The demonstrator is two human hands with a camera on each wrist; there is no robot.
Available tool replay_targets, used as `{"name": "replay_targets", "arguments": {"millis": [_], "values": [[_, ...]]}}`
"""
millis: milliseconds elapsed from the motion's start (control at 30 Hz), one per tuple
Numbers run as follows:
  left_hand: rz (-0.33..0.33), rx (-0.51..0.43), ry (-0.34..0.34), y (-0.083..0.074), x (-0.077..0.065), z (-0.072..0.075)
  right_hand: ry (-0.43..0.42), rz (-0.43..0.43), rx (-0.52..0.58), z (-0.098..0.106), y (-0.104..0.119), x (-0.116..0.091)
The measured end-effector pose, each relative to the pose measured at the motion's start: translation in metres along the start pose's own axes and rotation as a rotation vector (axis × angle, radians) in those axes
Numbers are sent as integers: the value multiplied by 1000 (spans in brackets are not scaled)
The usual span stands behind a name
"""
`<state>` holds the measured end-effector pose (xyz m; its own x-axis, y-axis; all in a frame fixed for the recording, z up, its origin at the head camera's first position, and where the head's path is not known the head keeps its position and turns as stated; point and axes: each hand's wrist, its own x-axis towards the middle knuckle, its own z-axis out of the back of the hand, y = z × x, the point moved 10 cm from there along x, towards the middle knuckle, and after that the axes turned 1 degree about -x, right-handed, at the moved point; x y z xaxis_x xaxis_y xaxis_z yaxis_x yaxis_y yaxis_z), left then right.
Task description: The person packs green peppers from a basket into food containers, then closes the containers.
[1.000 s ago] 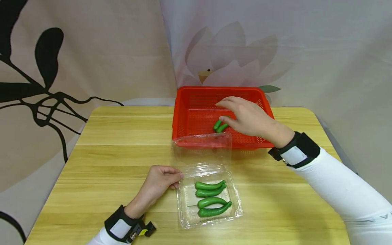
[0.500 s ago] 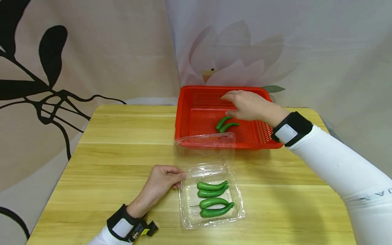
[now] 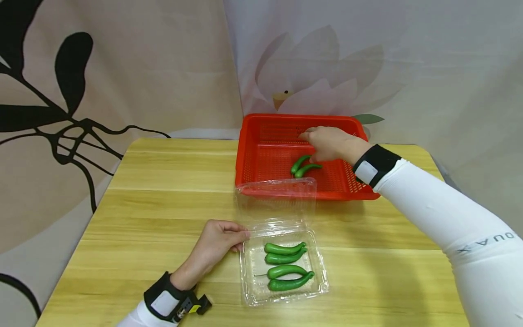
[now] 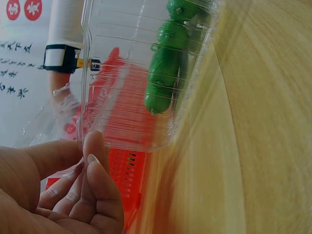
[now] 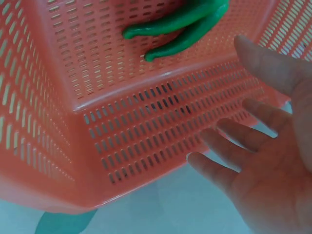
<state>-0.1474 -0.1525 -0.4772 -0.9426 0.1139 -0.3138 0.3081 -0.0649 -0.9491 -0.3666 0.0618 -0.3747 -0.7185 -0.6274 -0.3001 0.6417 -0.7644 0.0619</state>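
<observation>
Right wrist view: top edge cropped the green peppers (image 5: 165, 25). Head view: right hand (image 3: 328, 143) hid part of the red basket (image 3: 302, 117). Left wrist view: we had the clear container (image 4: 124, 44) cut off above.

Right arm (image 3: 433, 218) stretches long and forward, slanting in from the side; right hand (image 3: 330, 143) hangs out at the end of it, fingers spread and easy, thumb held well apart. Left arm (image 3: 143, 316) sits lower, nearer the body, left hand (image 3: 216, 245) pinching between thumb and fingers.
</observation>
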Motion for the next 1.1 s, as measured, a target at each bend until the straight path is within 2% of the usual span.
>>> {"name": "replay_targets", "arguments": {"millis": [367, 567, 767, 1100], "values": [[7, 7, -11, 4, 1, 2, 103, 47, 6, -29, 25, 21], [-1, -2, -6, 2, 0, 1, 165, 34, 64, -49, 29, 25], [4, -13, -3, 1, -1, 1, 163, 50, 94, -57, 27, 27], [9, -6, -3, 1, 0, 2, 108, 109, -26, -64, 25, 31]]}}
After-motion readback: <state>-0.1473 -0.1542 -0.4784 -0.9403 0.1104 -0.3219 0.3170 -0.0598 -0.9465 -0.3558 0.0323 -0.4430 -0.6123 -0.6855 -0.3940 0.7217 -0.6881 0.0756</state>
